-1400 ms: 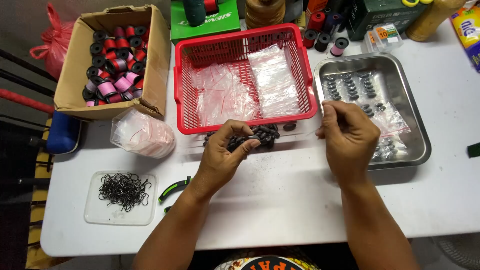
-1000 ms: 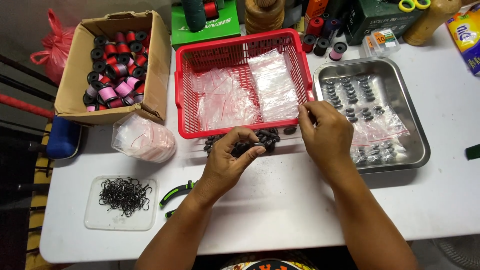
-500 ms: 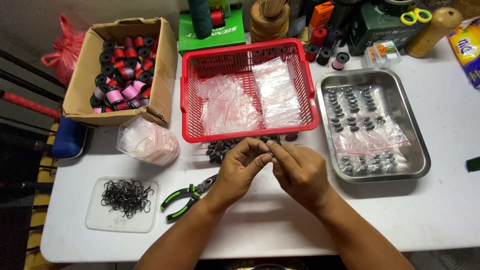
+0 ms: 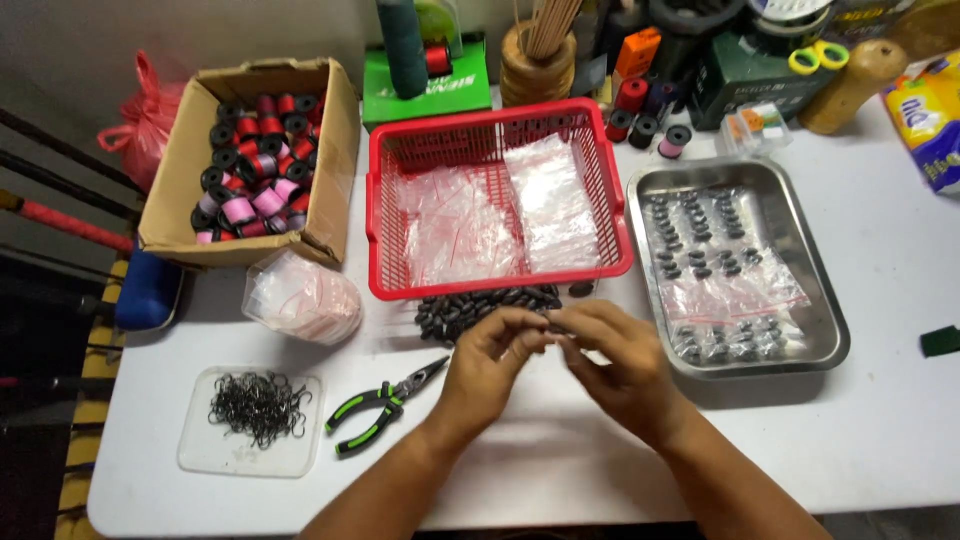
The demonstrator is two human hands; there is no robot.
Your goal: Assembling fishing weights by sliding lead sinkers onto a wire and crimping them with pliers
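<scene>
Left hand (image 4: 488, 362) and right hand (image 4: 612, 362) at lower centre, fingertips pinched together on something too small to identify, just below dark sinker pile (image 4: 480, 305) beside red basket (image 4: 385, 225).

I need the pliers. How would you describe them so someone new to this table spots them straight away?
Start at the red basket in the middle of the white table. Just below its left corner, left of the left hand, lie the pliers. They are the only tool with green and black handles, right of the clear tray of black hooks.
</scene>
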